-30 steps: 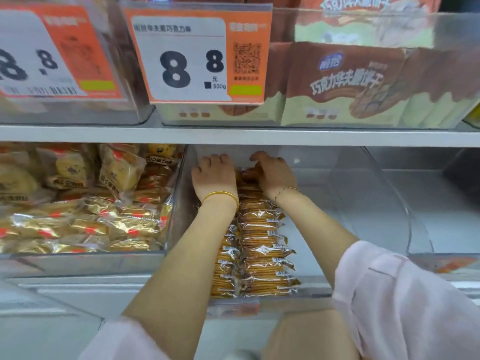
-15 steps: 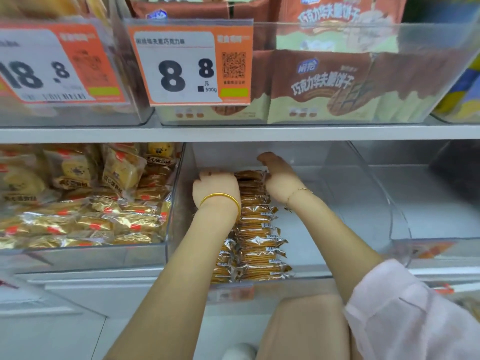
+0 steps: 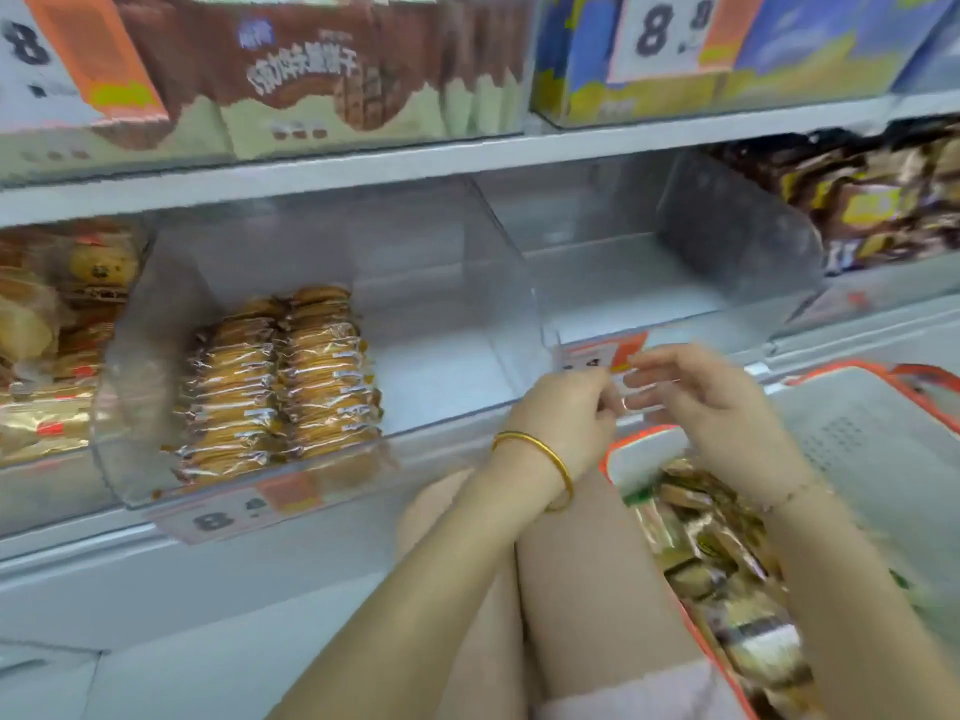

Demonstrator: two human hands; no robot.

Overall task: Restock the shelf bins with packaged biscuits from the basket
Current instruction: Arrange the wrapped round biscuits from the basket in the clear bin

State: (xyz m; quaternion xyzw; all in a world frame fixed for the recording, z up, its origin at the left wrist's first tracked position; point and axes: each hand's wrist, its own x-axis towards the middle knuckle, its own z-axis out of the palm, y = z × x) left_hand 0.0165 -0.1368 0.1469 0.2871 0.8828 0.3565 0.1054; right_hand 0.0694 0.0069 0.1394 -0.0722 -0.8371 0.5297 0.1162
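Observation:
Two rows of clear-wrapped round biscuits (image 3: 280,381) stand on edge in the left part of a clear plastic shelf bin (image 3: 447,283). My left hand (image 3: 566,418), a gold bangle on its wrist, hovers in front of the shelf edge with fingers loosely curled and nothing in it. Just to its right my right hand (image 3: 696,402) is held with relaxed fingers, also holding nothing. Both hands are above the near corner of a white basket with an orange rim (image 3: 852,433). Several packaged biscuits (image 3: 711,558) lie inside it.
A second clear bin (image 3: 675,272) stands to the right of the first. At far left is a bin of gold-wrapped snacks (image 3: 47,366); at far right, dark-wrapped packs (image 3: 872,200). The upper shelf (image 3: 467,153) carries brown and blue boxes and price cards. My knees are below the hands.
Both hands have left the biscuit rows and pulled out of the bin, moving right and down to above the basket. The view has swung right, bringing the basket in.

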